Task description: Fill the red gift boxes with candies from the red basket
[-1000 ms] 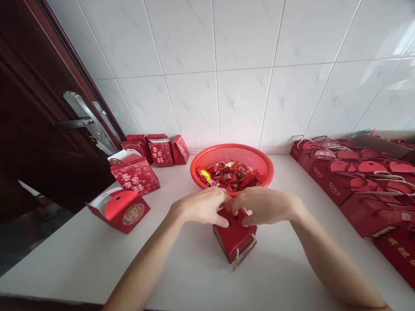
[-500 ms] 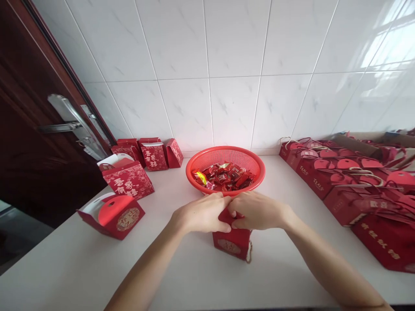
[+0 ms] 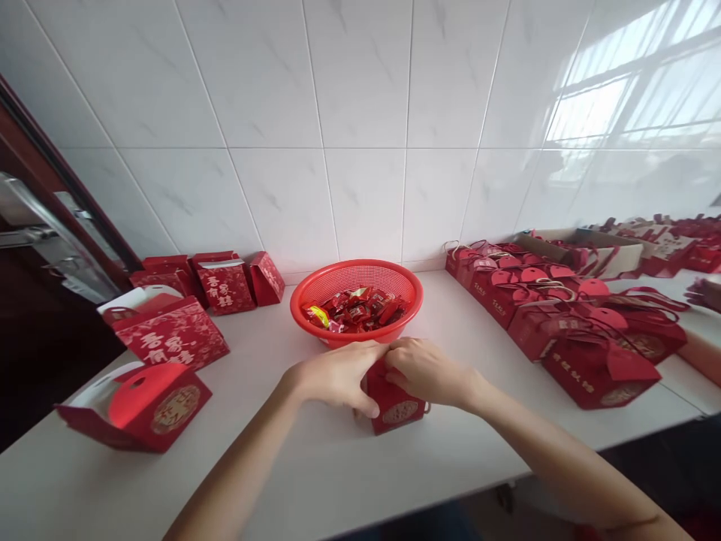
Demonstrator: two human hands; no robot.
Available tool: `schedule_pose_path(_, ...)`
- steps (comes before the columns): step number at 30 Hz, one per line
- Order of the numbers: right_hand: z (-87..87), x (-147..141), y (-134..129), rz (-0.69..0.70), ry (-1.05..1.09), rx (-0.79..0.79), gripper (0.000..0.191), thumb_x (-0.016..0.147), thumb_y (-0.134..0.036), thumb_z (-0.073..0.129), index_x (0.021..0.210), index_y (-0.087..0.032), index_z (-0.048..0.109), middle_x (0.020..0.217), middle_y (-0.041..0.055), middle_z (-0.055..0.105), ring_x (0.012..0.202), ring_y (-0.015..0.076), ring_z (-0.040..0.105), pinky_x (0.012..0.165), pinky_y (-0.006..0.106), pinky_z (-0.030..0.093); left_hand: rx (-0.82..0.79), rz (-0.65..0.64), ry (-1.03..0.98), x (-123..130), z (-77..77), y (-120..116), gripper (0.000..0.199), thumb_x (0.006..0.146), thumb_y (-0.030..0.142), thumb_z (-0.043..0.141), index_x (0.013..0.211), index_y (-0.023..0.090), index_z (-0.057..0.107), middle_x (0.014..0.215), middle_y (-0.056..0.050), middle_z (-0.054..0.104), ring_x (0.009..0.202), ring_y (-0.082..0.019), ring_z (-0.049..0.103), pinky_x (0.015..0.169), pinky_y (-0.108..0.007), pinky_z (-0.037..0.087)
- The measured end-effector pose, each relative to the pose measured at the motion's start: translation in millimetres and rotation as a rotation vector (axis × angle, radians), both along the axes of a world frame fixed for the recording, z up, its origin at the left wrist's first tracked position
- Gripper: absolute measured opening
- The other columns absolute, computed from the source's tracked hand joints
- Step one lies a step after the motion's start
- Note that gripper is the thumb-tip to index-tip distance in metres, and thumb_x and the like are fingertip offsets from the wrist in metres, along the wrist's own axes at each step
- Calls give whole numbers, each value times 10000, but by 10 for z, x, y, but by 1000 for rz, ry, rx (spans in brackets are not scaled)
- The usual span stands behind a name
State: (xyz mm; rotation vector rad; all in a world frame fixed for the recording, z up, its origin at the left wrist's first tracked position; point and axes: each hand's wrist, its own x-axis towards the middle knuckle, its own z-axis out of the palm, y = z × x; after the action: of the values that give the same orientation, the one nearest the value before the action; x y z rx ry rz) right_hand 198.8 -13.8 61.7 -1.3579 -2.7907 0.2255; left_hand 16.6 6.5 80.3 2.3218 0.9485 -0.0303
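Observation:
A small red gift box (image 3: pixel 399 409) with a gold oval emblem stands on the white table in front of me, twisted cord showing at its sides. My left hand (image 3: pixel 341 377) grips its left side, thumb low on the face. With bent fingers my right hand (image 3: pixel 425 368) holds the top of the box; the fingertips and most of the lid are hidden. Just behind the box sits a red plastic basket (image 3: pixel 415 300) with wrapped candies (image 3: pixel 360 309) inside.
Open red boxes (image 3: pixel 180 409) and upright patterned boxes (image 3: pixel 225 289) stand at left, near a door handle (image 3: pixel 34 225). Rows of corded red boxes (image 3: pixel 597 372) and a cardboard carton (image 3: pixel 613 252) fill the right. Another person's forearm (image 3: pixel 701 353) reaches in at the right edge. A tiled wall closes the back.
My view has swung right, so things appear further left and another person's arm shows. The gift box has turned slightly, its emblem facing me more squarely. Both hands stay on it.

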Motion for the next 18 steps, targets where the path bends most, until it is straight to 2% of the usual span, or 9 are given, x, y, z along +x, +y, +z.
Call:
schedule_pose_path(5, 31, 171, 70, 38, 91, -63, 135, 857, -199, 608, 748, -144, 666, 858, 57, 699, 723, 146, 579, 626, 264, 346, 29, 6, -17, 24, -58, -16, 755, 664, 347, 792, 1349, 235, 495, 1321, -101, 608, 1240, -323, 550, 942, -385, 486)
schedule_pose_path(10, 23, 362, 83, -42, 302, -137, 128, 838, -253, 669, 757, -153, 661, 817, 32, 657, 687, 126, 544, 642, 251, 393, 5, -15, -94, 143, -117, -29, 683, 696, 313, 752, 1326, 232, 501, 1211, -78, 647, 1068, -277, 633, 838, -357, 524)
schedule_pose_path(14, 2, 525, 58, -50, 406, -121, 246, 804, -401, 733, 874, -172, 677, 964, 60, 649, 914, 194, 590, 775, 286, 454, -5, 5, -240, 288, -222, -32, 683, 724, 264, 717, 1362, 255, 474, 1182, -50, 652, 985, -237, 657, 772, -326, 544)
schedule_pose_path(18, -81, 658, 2, -73, 344, -163, 526, 711, -474, 795, 1094, -162, 615, 1168, 110, 614, 1112, 261, 551, 938, 371, 452, 13, 1, -403, 413, -433, 33, 726, 717, 314, 761, 1380, 262, 468, 1273, -60, 606, 1069, -244, 626, 895, -364, 538)
